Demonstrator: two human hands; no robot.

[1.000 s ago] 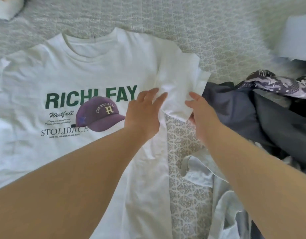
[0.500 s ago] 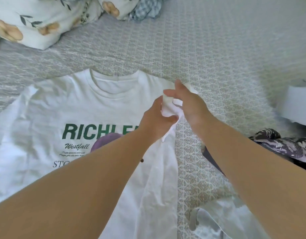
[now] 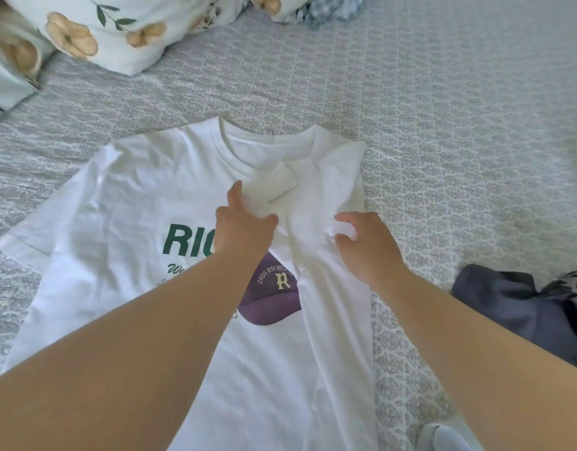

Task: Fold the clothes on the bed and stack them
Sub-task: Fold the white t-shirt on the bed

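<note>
On the grey patterned quilted bed [image 3: 410,92], the white cotton T-shirt with green lettering and a purple cap print [image 3: 124,222] is lying face up and flat, its right sleeve and side panel doubled inward over the chest.

Going left to right: the shirt's left sleeve is lying spread and unfolded toward the frame edge, so the fold is only half made. My left hand [image 3: 243,229] is resting on the chest just below the collar, one finger pointing up, the others tucked out of sight under the knuckles; whether it is pinching fabric or merely pressing, I cannot tell. My right hand [image 3: 366,245] is clawing over the folded panel, fingers curled round a small bunch of white cloth.

The risk, as I judge it: that bunch is pulling the panel crooked, and if I let go unevenly the tucked sleeve is likely to spring back out or crease.

My forearms are covering most of the green lettering and the lower front. The hem is cut off at the bottom edge. The dark navy garment [image 3: 521,314] at right is running out of frame, and a pale blue-grey scrap [image 3: 443,437] is too cropped to identify.
</note>
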